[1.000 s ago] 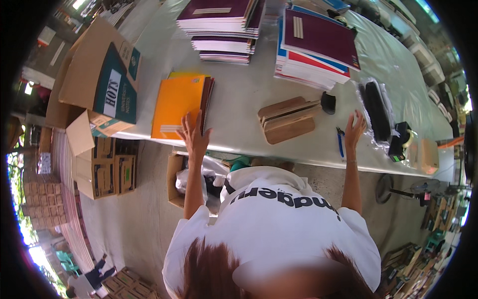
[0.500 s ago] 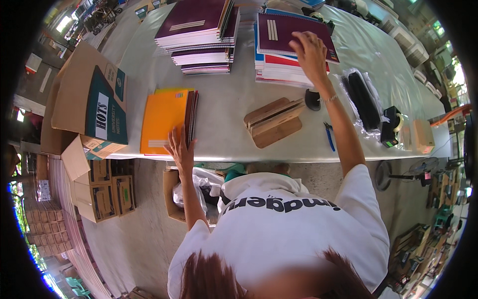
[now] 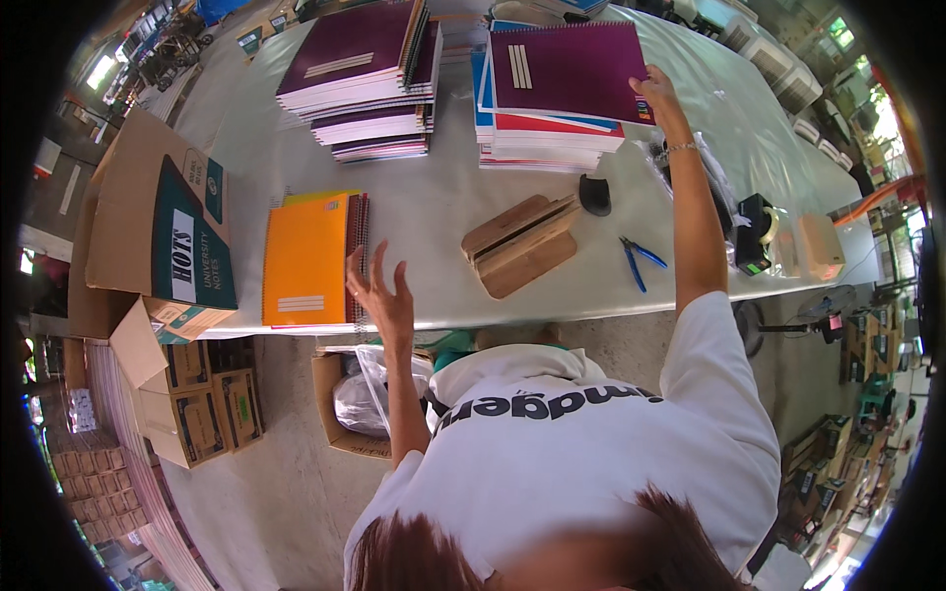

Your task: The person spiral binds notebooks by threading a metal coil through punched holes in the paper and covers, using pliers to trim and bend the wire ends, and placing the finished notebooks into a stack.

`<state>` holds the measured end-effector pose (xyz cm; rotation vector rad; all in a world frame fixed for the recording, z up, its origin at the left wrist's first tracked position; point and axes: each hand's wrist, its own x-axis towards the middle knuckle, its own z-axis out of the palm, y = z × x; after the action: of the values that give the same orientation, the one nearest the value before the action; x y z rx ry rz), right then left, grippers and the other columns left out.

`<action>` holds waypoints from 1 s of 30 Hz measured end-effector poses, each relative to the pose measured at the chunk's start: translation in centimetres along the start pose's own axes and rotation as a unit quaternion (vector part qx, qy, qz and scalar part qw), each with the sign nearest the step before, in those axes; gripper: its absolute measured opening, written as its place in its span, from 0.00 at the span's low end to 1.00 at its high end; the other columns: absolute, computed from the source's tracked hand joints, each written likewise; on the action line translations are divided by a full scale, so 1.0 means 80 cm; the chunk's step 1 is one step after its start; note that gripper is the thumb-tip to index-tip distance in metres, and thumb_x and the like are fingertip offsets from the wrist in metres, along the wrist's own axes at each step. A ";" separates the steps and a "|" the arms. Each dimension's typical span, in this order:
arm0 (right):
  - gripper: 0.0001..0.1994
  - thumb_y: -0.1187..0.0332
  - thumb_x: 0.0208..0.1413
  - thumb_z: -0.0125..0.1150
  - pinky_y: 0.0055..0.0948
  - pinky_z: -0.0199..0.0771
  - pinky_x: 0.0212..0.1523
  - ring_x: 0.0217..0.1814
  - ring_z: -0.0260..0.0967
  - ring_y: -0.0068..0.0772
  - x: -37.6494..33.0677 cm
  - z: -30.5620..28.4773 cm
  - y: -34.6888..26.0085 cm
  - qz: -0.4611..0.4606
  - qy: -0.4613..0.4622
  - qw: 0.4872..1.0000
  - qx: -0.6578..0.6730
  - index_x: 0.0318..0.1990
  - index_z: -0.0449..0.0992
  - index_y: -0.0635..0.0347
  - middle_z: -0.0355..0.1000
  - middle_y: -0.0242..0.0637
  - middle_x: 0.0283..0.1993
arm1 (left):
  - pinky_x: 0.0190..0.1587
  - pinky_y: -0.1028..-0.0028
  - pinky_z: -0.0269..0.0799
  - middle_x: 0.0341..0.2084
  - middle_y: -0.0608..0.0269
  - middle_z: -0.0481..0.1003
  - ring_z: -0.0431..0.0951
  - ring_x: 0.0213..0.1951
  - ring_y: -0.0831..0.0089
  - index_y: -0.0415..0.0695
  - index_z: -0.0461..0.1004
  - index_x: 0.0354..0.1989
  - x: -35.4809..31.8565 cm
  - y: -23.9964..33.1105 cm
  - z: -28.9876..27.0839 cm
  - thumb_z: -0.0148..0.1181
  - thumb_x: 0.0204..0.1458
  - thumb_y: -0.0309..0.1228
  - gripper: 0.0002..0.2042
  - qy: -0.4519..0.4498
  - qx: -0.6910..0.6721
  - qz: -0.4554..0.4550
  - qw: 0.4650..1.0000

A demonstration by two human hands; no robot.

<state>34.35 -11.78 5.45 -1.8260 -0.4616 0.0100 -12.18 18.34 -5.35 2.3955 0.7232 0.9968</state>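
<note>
My right hand point(image 3: 662, 98) grips the right edge of a purple spiral notebook point(image 3: 572, 67), thumb on its cover. This notebook tops the right-hand stack point(image 3: 544, 146) of blue, red and white-edged notebooks, and its right end sticks out past those below. My left hand point(image 3: 382, 294) is raised with fingers apart and holds nothing, just right of a small pile of spiral notebooks with an orange notebook point(image 3: 307, 258) uppermost. Farther back on the left rises a taller stack of purple notebooks point(image 3: 345, 59).
Between the piles and me lie a slotted wooden block point(image 3: 520, 248), a black curved piece point(image 3: 594, 195) and blue-handled pliers point(image 3: 637, 264). A tape dispenser point(image 3: 755, 234) stands to the right. An open carton point(image 3: 148, 222) stands at the table's left edge.
My right hand has gone from above the purple notebook to its right edge, and the notebook has turned slightly. My left hand has come off the orange notebook.
</note>
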 end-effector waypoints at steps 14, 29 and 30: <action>0.20 0.85 0.55 0.54 0.19 0.69 0.53 0.48 0.67 0.16 -0.225 -0.002 0.093 -0.014 0.108 0.876 0.471 0.55 0.70 0.55 0.69 0.26 0.47 | 0.41 0.69 0.75 0.50 0.59 0.71 0.71 0.43 0.64 0.46 0.67 0.57 -0.013 0.077 0.100 0.60 0.47 0.15 0.27 -0.144 -0.242 0.019 0.959; 0.24 0.73 0.61 0.56 0.26 0.63 0.59 0.60 0.64 0.23 -0.243 0.035 0.136 0.064 -0.060 0.951 0.297 0.65 0.60 0.55 0.66 0.31 0.58 | 0.58 0.59 0.63 0.59 0.53 0.58 0.62 0.58 0.61 0.50 0.60 0.65 -0.013 0.105 0.095 0.66 0.51 0.38 0.32 -0.074 -0.334 -0.163 0.925; 0.25 0.71 0.62 0.55 0.26 0.61 0.61 0.62 0.62 0.25 -0.251 0.049 0.144 0.105 -0.090 0.960 0.245 0.66 0.58 0.55 0.63 0.33 0.61 | 0.59 0.58 0.62 0.60 0.53 0.57 0.60 0.60 0.61 0.50 0.59 0.65 -0.007 0.104 0.093 0.67 0.50 0.37 0.33 -0.084 -0.348 -0.145 0.922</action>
<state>18.40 -17.15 -10.92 -1.3803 -0.3508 0.4053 -4.52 10.14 -5.63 1.6706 0.5211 0.7444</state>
